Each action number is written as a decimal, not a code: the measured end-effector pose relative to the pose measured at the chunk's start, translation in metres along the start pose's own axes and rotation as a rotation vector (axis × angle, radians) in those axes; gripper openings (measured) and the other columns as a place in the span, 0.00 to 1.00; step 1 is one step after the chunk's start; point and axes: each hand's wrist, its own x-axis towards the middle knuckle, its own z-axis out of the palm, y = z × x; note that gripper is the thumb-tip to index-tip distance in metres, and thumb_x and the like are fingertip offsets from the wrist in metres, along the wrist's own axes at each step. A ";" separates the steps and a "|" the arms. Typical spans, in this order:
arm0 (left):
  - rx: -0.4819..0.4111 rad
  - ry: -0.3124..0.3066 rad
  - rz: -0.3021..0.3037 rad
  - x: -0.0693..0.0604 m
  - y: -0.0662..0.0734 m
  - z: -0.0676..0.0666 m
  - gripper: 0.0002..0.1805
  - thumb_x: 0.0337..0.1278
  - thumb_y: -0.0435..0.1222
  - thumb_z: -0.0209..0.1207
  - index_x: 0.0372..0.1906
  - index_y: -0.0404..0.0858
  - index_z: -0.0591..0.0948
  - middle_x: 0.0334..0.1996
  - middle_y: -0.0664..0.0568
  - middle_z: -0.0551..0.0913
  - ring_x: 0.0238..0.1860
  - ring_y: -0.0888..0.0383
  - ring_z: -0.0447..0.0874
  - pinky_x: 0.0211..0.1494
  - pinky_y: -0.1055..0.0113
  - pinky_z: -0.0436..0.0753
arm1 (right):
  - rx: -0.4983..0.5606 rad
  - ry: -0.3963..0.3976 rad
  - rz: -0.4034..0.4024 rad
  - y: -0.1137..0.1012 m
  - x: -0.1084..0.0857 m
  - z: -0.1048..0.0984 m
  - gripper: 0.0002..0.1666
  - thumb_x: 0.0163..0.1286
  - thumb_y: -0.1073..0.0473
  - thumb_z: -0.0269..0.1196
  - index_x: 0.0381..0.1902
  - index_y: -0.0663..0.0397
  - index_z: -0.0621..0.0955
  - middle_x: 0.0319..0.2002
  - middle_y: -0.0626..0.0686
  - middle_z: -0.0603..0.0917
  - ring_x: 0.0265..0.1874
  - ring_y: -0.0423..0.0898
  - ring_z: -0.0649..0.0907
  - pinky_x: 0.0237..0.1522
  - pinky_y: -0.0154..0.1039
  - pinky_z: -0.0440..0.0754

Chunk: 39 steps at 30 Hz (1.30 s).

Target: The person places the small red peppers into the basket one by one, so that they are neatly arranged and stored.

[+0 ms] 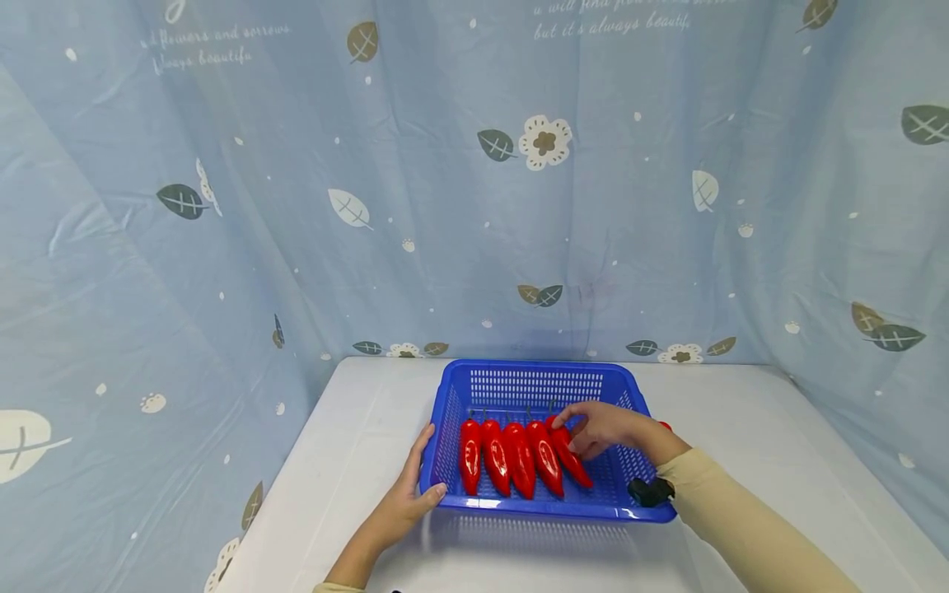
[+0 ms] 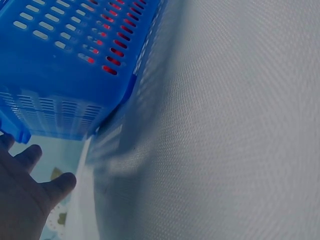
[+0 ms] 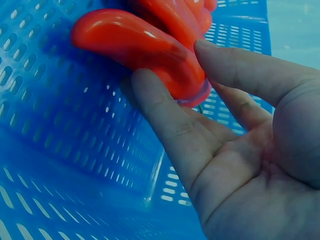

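Several glossy red chili peppers [image 1: 519, 461] lie side by side in a blue plastic basket [image 1: 537, 508], stems toward its far wall. My right hand [image 1: 596, 428] reaches over the right side and pinches the rightmost pepper [image 3: 135, 40] near its stem end, between thumb and fingers. That pepper lies tilted beside its neighbour. At the basket's near left corner, my left hand [image 1: 404, 502] touches the rim with its thumb in front and its fingers along the left side. In the left wrist view, the left fingers [image 2: 59, 187] look spread and fairly straight.
The basket stands on a white table [image 1: 356, 445]. Part of a red object [image 1: 665, 426] shows just outside the basket's right side. A blue patterned curtain [image 1: 445, 206] hangs behind and at both sides. A black device [image 1: 651, 492] is at my right wrist.
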 end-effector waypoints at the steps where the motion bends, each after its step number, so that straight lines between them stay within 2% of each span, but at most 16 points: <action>1: -0.002 -0.001 0.004 0.000 -0.001 0.000 0.50 0.64 0.42 0.59 0.83 0.54 0.42 0.83 0.44 0.36 0.80 0.35 0.34 0.73 0.28 0.45 | 0.007 -0.003 0.004 0.000 0.000 0.000 0.26 0.60 0.74 0.67 0.58 0.60 0.80 0.44 0.59 0.84 0.39 0.54 0.87 0.43 0.53 0.89; 11: 0.002 0.000 0.009 0.000 -0.001 0.000 0.50 0.65 0.42 0.59 0.83 0.54 0.42 0.83 0.43 0.37 0.80 0.35 0.35 0.73 0.28 0.46 | 0.018 -0.010 -0.042 -0.003 -0.003 -0.003 0.29 0.61 0.71 0.66 0.62 0.63 0.79 0.52 0.62 0.84 0.42 0.56 0.88 0.43 0.56 0.88; 16: 0.001 0.002 0.004 0.000 -0.001 0.000 0.49 0.65 0.42 0.59 0.83 0.55 0.43 0.83 0.44 0.37 0.80 0.35 0.36 0.73 0.28 0.48 | -0.045 0.037 -0.051 -0.005 -0.005 -0.004 0.26 0.64 0.68 0.68 0.61 0.59 0.82 0.59 0.65 0.80 0.56 0.62 0.82 0.47 0.59 0.86; 19: 0.002 0.002 0.001 -0.001 -0.001 0.000 0.49 0.65 0.42 0.59 0.83 0.55 0.43 0.83 0.44 0.38 0.80 0.35 0.37 0.73 0.27 0.48 | -0.101 0.075 -0.058 -0.008 -0.008 -0.004 0.24 0.65 0.67 0.68 0.60 0.56 0.83 0.61 0.66 0.79 0.61 0.64 0.78 0.49 0.58 0.86; 24: 0.004 0.003 -0.006 -0.001 0.001 0.000 0.50 0.64 0.43 0.59 0.83 0.55 0.43 0.83 0.44 0.38 0.80 0.34 0.37 0.72 0.27 0.49 | -0.160 0.096 -0.107 -0.011 -0.013 -0.007 0.23 0.66 0.65 0.67 0.60 0.56 0.83 0.59 0.67 0.80 0.57 0.62 0.81 0.49 0.57 0.86; 31: 0.003 0.003 -0.004 0.000 0.000 0.000 0.50 0.65 0.42 0.59 0.83 0.55 0.43 0.83 0.44 0.37 0.80 0.34 0.37 0.73 0.27 0.49 | -0.145 0.109 -0.126 -0.016 -0.021 -0.013 0.23 0.69 0.63 0.67 0.61 0.57 0.82 0.60 0.65 0.80 0.52 0.56 0.84 0.49 0.53 0.87; 39: -0.006 0.004 -0.006 -0.001 0.000 0.000 0.50 0.64 0.42 0.59 0.83 0.55 0.43 0.83 0.44 0.37 0.80 0.34 0.36 0.73 0.27 0.48 | -0.125 0.118 -0.146 -0.018 -0.030 -0.016 0.24 0.69 0.61 0.67 0.62 0.58 0.81 0.57 0.67 0.80 0.52 0.62 0.84 0.48 0.53 0.87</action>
